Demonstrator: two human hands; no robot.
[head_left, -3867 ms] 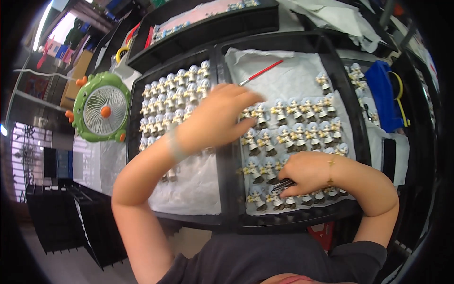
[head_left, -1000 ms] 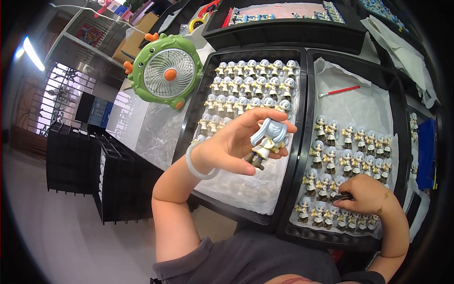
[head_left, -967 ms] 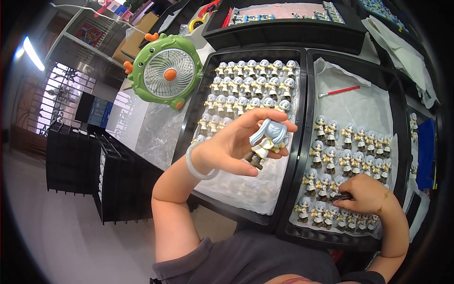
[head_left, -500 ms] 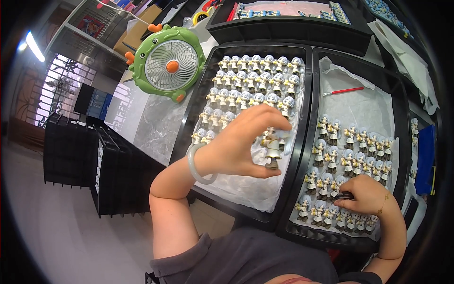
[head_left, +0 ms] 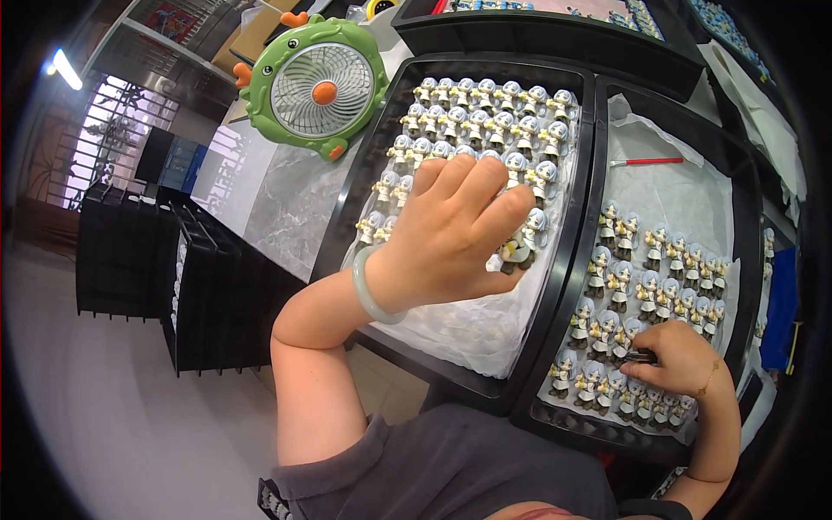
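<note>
The left hand [head_left: 459, 230], which wears a pale round bangle [head_left: 362, 286], is now low over the black plastic tray [head_left: 579, 173] on the left. Its thumb and fingers are closed narrowly on a small plastic figurine in white and yellow clothes [head_left: 519, 252], whose upper part is hidden by the hand. One second ago this figurine was lifted higher, with its light blue hair toward the camera; half a second ago it was upright in the grip. Now it is near the right end of the front rows, close to a standing figurine [head_left: 536, 227]. Whether it touches the white lining paper [head_left: 459, 338], I cannot tell.

The right hand [head_left: 679, 356] has stayed at the same place, above the lower rows of similar figurines [head_left: 648, 293] in the black plastic tray [head_left: 750, 217] on the right. Its fingers are pinched around a dark slender tool [head_left: 641, 356]. The red-handled brush [head_left: 654, 161] and the green animal-shaped fan [head_left: 323, 93] keep their places also.
</note>
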